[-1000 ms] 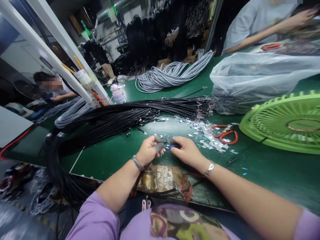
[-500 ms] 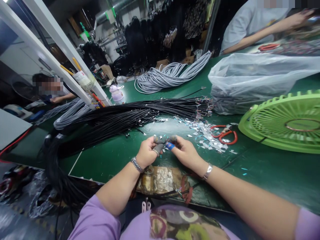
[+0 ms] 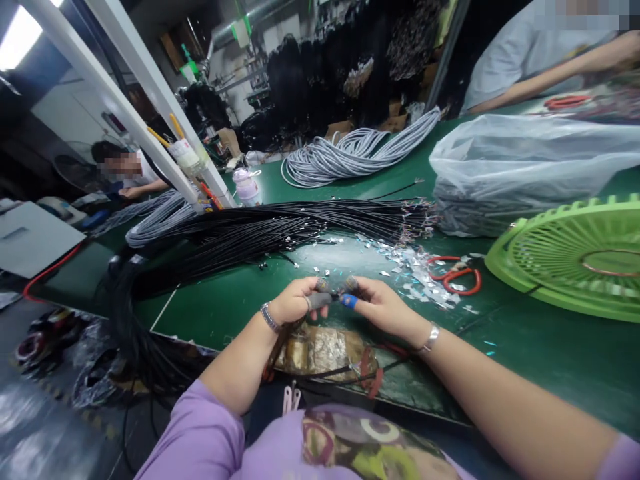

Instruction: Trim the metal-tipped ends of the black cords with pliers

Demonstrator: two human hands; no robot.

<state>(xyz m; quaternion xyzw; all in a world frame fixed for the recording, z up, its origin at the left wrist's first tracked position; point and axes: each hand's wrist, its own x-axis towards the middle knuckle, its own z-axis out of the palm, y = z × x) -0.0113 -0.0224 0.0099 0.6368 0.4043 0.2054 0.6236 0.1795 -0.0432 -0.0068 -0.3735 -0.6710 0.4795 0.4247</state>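
Observation:
Over the green table, my left hand [image 3: 300,300] and my right hand [image 3: 383,308] meet, their fingertips almost touching. Both pinch a small dark piece that looks like the end of a black cable [image 3: 336,295]; the fingers hide most of it. Grey coverings wrap several fingertips, and a blue one is on my right thumb. Just below the hands, at the table's front edge, lies a block wrapped in worn brown tape [image 3: 325,348], with a reddish strap [image 3: 371,373] and black cable at its right.
A long bundle of black cables [image 3: 260,230] lies beyond my hands, with white and blue scraps [image 3: 425,280] nearby. Red-handled scissors [image 3: 463,287], a green fan [image 3: 575,260] and a clear plastic bag [image 3: 525,173] are at right. Grey cable coils [image 3: 350,157] lie behind. Two people sit farther off.
The camera view has shifted, so the scene sits slightly further right and lower. My fingers have shifted slightly around the dark piece, with my left thumb now straighter.

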